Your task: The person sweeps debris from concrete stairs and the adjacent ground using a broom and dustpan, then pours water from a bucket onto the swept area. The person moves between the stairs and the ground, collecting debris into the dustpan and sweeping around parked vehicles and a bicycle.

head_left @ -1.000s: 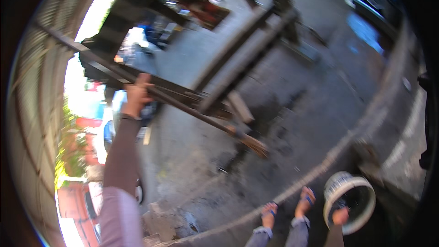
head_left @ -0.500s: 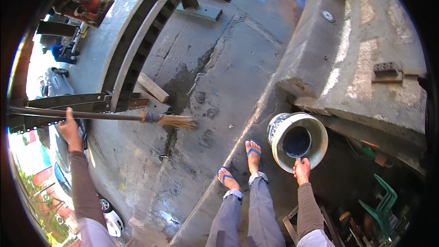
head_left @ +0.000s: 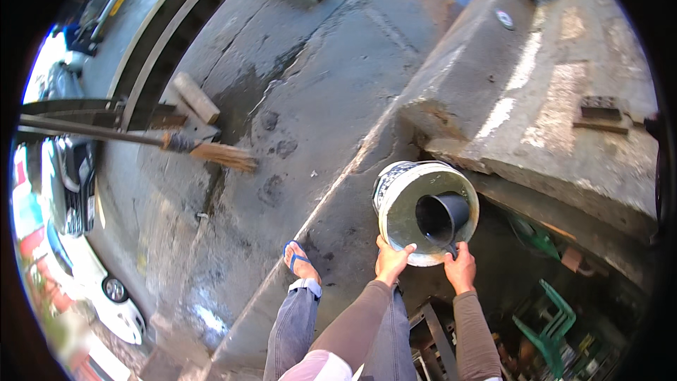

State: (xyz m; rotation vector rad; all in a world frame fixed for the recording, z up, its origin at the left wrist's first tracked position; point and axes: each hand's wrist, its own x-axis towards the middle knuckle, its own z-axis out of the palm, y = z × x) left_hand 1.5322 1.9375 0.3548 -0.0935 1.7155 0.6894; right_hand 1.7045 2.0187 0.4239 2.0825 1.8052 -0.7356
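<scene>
A white plastic bucket (head_left: 402, 204) with dark patterning on its outside is tilted with its mouth toward me, just right of my feet. My left hand (head_left: 392, 261) is closed on its near rim, the thumb over the edge. Inside the bucket is a dark dipper (head_left: 455, 208) with a round mouth and a short handle. At the rim my right hand (head_left: 460, 269) is closed around the dipper's handle; whether it also grips the bucket cannot be made out. A broom (head_left: 218, 155) with straw bristles and a long dark handle leans at the left, apart from both hands.
Curved dark metal beams (head_left: 166, 35) stand at the upper left, with a wooden block (head_left: 196, 99) beside them. A raised concrete ledge (head_left: 486, 92) runs along the right, bearing a dark block (head_left: 601, 111). A green plastic chair (head_left: 550, 331) lies lower right. Parked cars show far left.
My left hand has let go of the broom, which now leans alone, and has taken the bucket's rim. The dipper has turned in the bucket. My view has shifted to the right.
</scene>
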